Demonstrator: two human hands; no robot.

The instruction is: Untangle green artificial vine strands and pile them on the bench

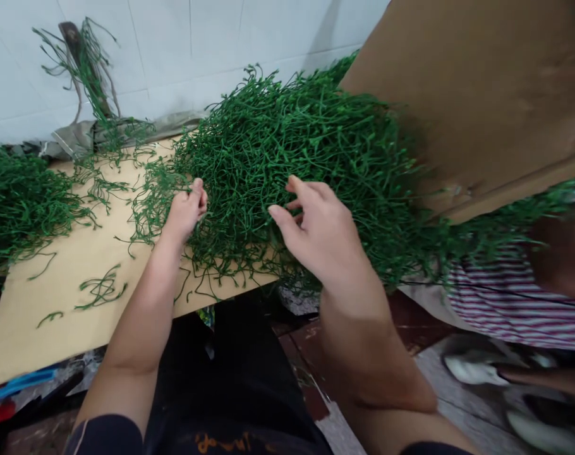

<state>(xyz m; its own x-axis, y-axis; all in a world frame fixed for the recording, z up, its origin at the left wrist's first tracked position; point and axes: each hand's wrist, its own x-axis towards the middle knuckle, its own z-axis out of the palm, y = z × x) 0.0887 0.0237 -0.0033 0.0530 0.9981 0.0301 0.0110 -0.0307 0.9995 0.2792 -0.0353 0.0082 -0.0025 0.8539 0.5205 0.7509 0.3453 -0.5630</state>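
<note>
A large heap of thin green stems (268,139) with small knobbed ends lies on a tan board (79,253). At the heap's left edge is my left hand (189,205), its fingers curled closed; whatever they may hold is hidden. My right hand (311,221) is over the front middle of the heap, thumb and fingers apart, with nothing visible between them. Some loose stems (102,287) lie on the board left of my left forearm. Another pile of green strands (22,202) is at the far left.
A large brown cardboard sheet (481,95) rises at the right. A person in a striped garment (519,297) is beyond it, low on the right. Green strands hang on a dark upright piece (72,41) by the white tiled wall.
</note>
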